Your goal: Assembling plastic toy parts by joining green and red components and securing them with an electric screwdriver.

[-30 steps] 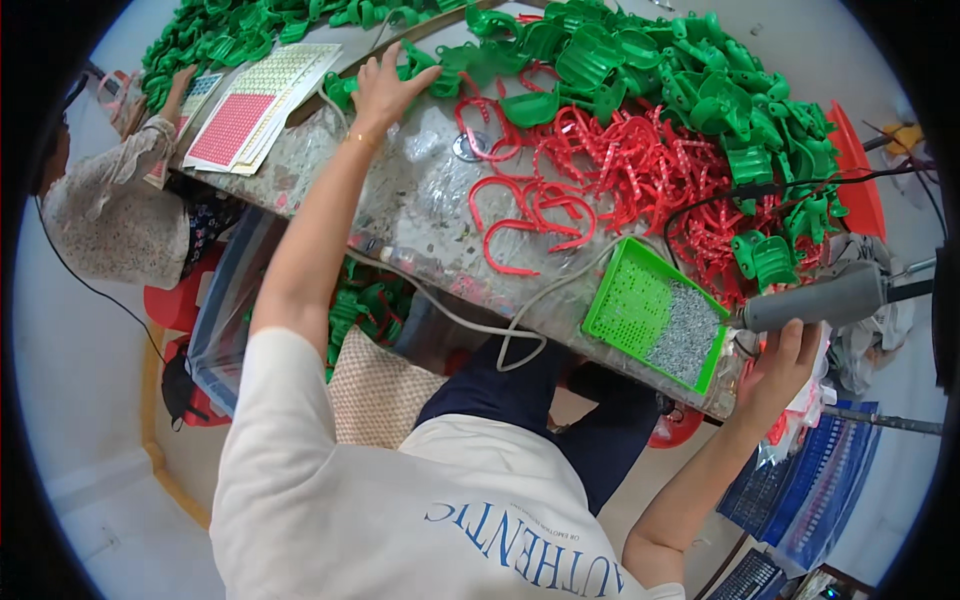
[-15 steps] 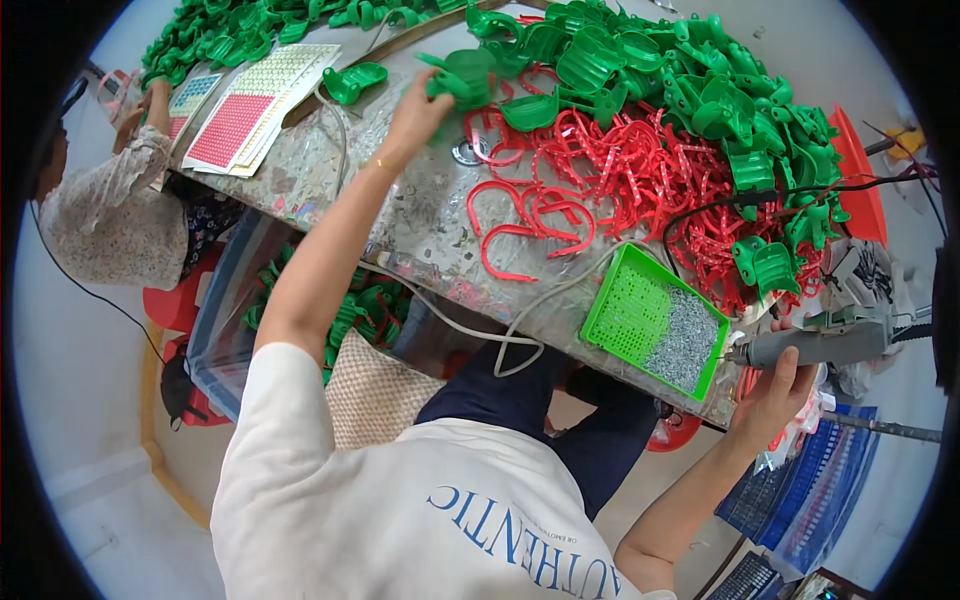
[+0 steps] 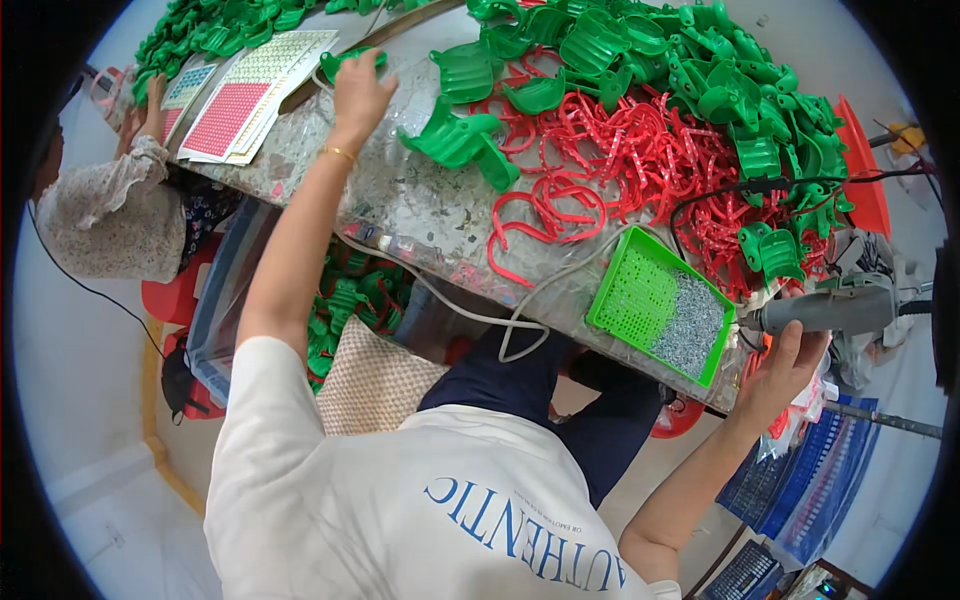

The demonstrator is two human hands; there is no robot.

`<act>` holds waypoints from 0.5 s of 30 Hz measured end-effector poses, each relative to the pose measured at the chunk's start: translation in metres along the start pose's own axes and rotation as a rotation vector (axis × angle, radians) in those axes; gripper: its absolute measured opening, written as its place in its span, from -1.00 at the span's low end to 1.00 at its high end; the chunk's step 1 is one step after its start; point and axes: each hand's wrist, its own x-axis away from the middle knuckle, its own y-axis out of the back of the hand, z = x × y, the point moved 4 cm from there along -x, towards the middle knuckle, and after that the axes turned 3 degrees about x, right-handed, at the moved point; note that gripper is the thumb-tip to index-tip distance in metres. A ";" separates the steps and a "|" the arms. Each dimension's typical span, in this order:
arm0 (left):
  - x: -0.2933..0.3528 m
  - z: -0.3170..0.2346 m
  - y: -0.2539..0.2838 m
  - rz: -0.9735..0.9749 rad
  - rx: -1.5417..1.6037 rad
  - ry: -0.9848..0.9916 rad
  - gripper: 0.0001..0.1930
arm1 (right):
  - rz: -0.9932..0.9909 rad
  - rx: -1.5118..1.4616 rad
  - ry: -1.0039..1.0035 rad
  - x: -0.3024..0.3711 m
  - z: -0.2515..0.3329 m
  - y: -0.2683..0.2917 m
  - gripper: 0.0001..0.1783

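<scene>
Head view: the left hand (image 3: 361, 92) swings back over a curved piece (image 3: 335, 64) on the surface (image 3: 385, 165); can't tell if it's gripped! A winged part (image 3: 448, 138) now lies loose beside the red straps (image 3: 620, 152), so one more's within reach, while the right hand (image 3: 782, 370) wraps the grey power tool (image 3: 840, 305). That curved piece? Glossy green, partly hidden.

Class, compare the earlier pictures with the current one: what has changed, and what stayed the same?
The left hand has let go of the green plastic it was carrying half a second ago, now by the red strips, and moved back left to another green piece. The right hand still holds the grey power tool by the green tray.
</scene>
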 end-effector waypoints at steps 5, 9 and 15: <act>0.004 0.052 -0.025 0.203 -0.216 0.283 -0.58 | -0.041 0.012 -0.009 -0.001 -0.007 0.014 -0.49; -0.009 0.039 -0.025 0.270 -0.204 0.382 -0.66 | -0.045 0.013 -0.018 0.002 0.000 0.016 -0.46; -0.018 0.064 -0.026 0.354 -0.378 0.256 -0.74 | -0.052 0.045 -0.013 0.005 0.003 0.014 -0.46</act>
